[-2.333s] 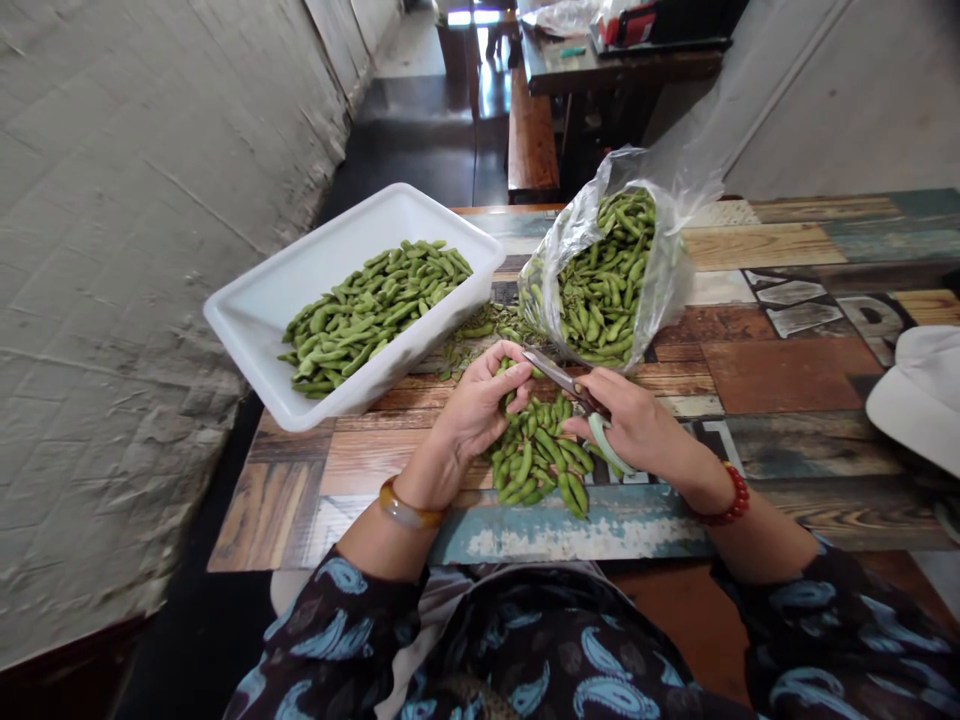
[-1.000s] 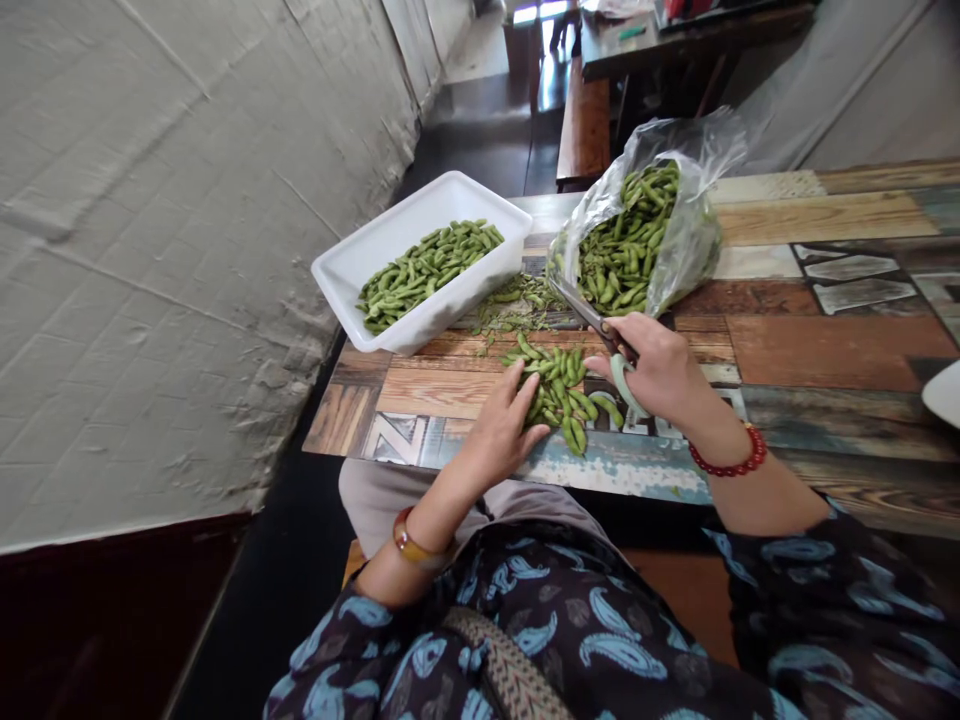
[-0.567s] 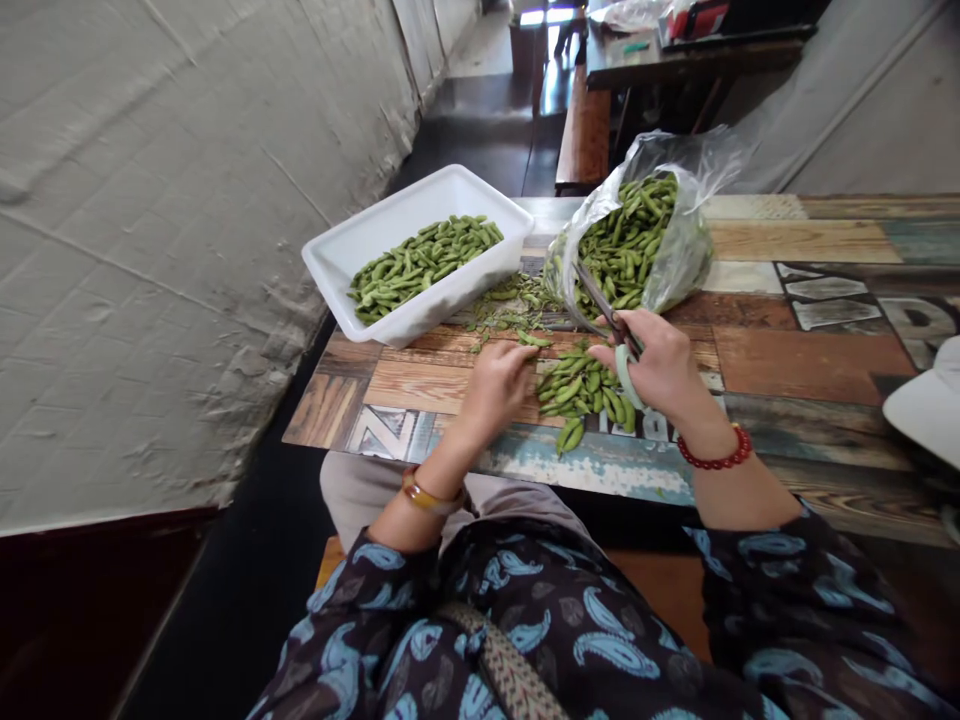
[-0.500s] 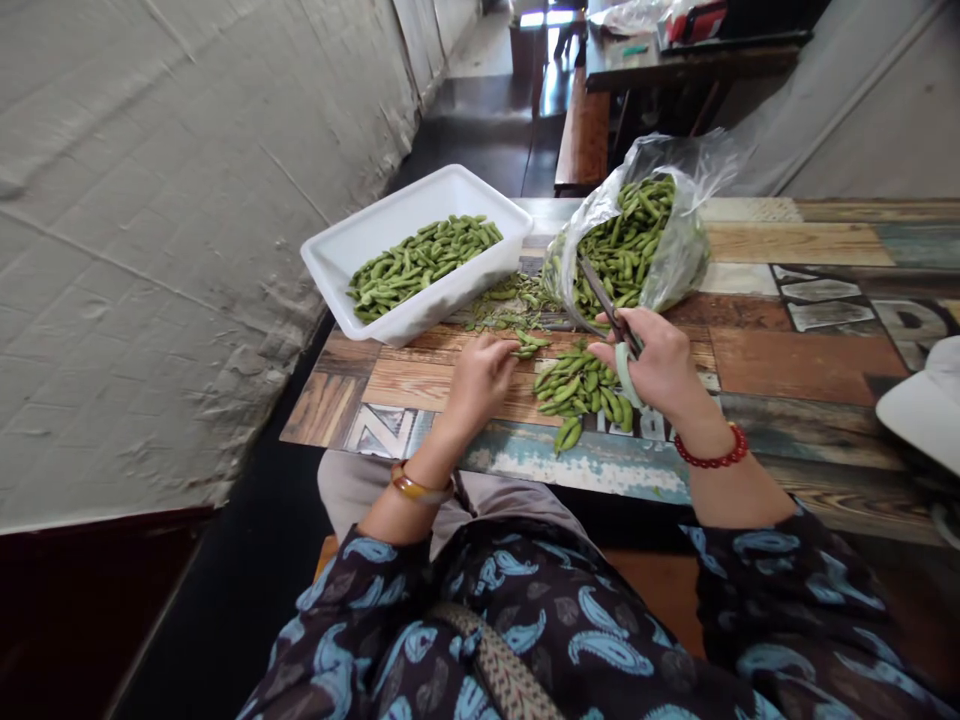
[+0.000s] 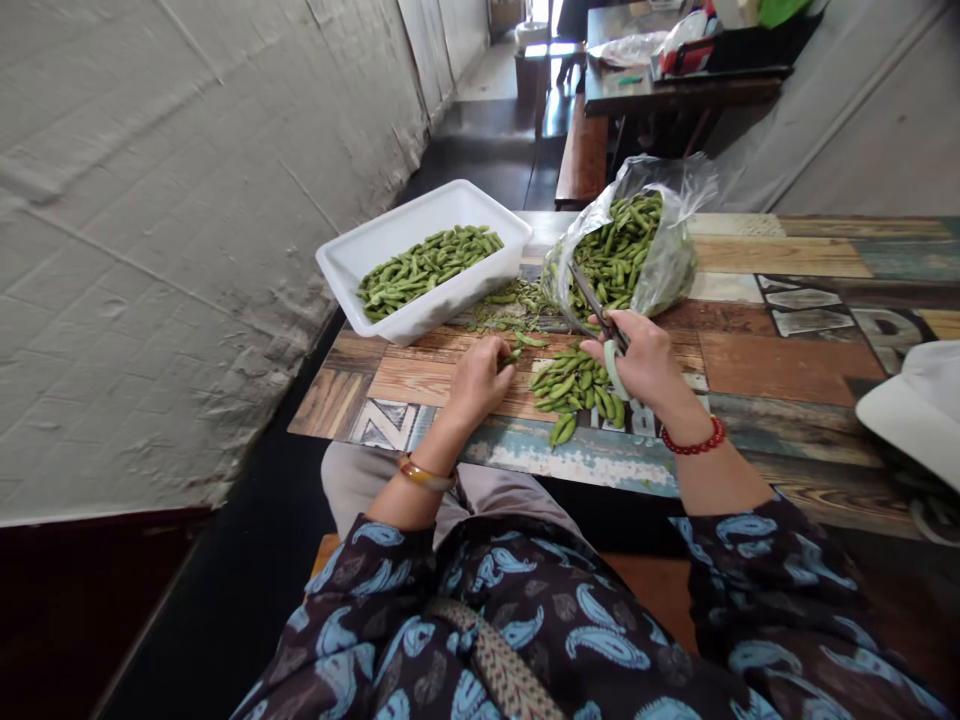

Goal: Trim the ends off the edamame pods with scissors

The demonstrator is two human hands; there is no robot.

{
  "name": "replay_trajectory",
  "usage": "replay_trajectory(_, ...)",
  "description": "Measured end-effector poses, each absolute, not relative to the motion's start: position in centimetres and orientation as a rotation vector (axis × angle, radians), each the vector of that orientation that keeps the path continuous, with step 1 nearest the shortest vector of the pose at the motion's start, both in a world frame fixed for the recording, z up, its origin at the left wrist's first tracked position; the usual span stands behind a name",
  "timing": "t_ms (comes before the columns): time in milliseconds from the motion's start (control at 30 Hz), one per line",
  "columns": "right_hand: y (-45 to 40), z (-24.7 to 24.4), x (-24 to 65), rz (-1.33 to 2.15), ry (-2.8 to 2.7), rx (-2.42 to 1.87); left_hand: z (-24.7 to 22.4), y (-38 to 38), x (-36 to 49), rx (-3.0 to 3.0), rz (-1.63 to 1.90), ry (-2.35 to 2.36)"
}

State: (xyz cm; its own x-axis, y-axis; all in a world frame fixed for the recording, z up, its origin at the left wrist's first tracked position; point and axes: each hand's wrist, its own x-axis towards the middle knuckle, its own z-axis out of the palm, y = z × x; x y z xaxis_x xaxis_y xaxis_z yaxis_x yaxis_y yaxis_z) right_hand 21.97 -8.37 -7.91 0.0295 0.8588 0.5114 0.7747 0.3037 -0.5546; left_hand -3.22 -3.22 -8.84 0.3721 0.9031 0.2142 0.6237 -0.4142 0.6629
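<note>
Pinched in the fingertips of my left hand (image 5: 480, 378) is a green pod (image 5: 513, 356), just left of a loose pile of pods (image 5: 574, 385) on the table. My right hand (image 5: 643, 360) is closed around scissors (image 5: 590, 292) with pale green handles, their blades pointing up and left before the clear plastic bag (image 5: 667, 270) full of pods. A white tub (image 5: 424, 325) holding many pods stands at the left, beyond my left hand. Small green trimmings (image 5: 514, 305) lie between tub and bag.
The patchwork wooden table (image 5: 795, 360) extends right, where a white cap-like object (image 5: 919, 395) sits at its edge. A pale wall (image 5: 187, 260) runs along the left. Farther back are a bench (image 5: 583, 150) and another table (image 5: 622, 95) with things on it.
My left fingers have closed on a pod and drawn slightly away from the small pods near them. My right hand still holds the scissors. The whole view has shifted a little.
</note>
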Motion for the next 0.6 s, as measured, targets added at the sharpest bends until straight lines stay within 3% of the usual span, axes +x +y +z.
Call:
replay_trajectory(100,-8.4,-7.9,21.9,0.121,-1.738,-1.464,-8.7,-3.7,-3.8,1.554,0.967,1.187)
replay_trajectory(233,-8.4,-8.2,21.6,0.195,-1.723,-1.444,-7.8,-4.1,-3.6,1.020,0.871,0.887)
replay_trajectory(600,-9.2,-7.5,20.8,0.269,-1.883,-1.478,-6.3,-3.5,-1.2,0.900,0.820,0.691)
